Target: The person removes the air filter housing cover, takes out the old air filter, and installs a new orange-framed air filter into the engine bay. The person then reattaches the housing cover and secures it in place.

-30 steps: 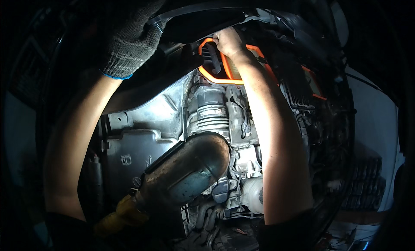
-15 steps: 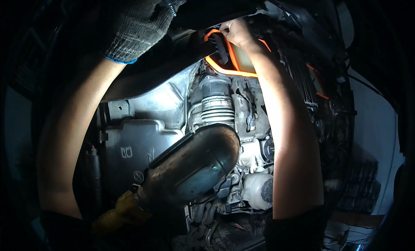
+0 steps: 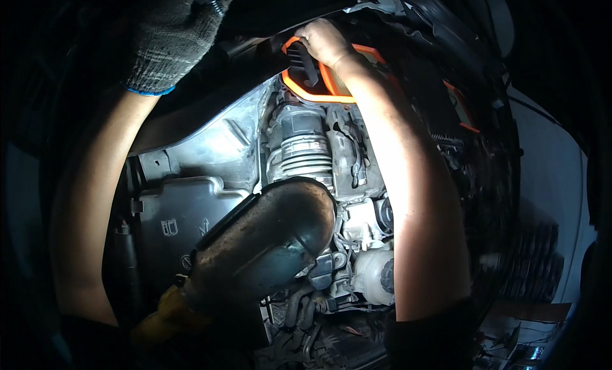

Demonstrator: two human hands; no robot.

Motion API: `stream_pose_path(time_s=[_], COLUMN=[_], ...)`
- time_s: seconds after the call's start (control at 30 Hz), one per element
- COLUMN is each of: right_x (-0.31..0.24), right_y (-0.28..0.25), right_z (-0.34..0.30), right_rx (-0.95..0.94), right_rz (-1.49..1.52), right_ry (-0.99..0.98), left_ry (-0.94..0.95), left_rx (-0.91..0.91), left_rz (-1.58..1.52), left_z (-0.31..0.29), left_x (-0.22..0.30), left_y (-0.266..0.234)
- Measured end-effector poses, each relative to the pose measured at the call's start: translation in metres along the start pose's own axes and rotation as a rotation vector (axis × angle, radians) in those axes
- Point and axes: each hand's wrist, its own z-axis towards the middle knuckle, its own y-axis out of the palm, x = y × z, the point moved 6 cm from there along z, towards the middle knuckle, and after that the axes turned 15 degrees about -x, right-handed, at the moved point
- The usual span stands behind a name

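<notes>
Head cam: L hand (image 3: 171, 46), in a grey knit glove, sits btwn 10 and 11 o'clock, fingers bent by a dark ribbed part (image 3: 218, 1); can't tell if it grips it, too dark. R hand (image 3: 324, 42), bare, at 12, fingers curled nearly closed at the upper-left corner of the orange-rimmed filter (image 3: 328, 81); prob. pinching the rim, but tips hidden, so can't tell for sure. Filter's also at 12, partly under R forearm, just above the ribbed hose (image 3: 305, 148). Duct (image 3: 271, 236) lies slantwise at 7, white tank (image 3: 373, 277) at 5.

Risks, my guess: a one-corner pull could twist or jam the filter; tight room under the dark panel (image 3: 274, 22) could scrape knuckles; a forearm knock might shift the duct if loose.
</notes>
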Motion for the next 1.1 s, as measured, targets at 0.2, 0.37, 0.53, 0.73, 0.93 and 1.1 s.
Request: stream_pose_path(time_s=[0.2,0.37,0.53,0.73,0.93,1.1], right_x=[-0.004,-0.002,-0.010,-0.010,-0.015,-0.007], right_y=[0.002,0.001,-0.002,-0.006,0.000,-0.001], right_z=[0.011,0.007,0.010,0.006,0.013,0.002], right_rx=[-0.028,-0.009,-0.044,-0.099,-0.131,-0.145], right_rz=[0.089,0.079,-0.017,-0.001,0.017,0.370], right_ry=[0.059,0.048,-0.025,-0.014,-0.133,0.041], left_ry=[0.071,0.088,0.083,0.081,-0.002,0.131], left_rx=[0.048,0.051,0.064,0.097,-0.082,0.080], left_rz=[-0.225,-0.258,-0.194,-0.187,-0.108,-0.139], left_z=[0.000,0.003,0.004,0.002,0.005,0.003], left_x=[-0.012,-0.007,-0.007,-0.007,-0.002,-0.006], left_y=[0.007,0.007,0.005,0.009,-0.001,0.002])
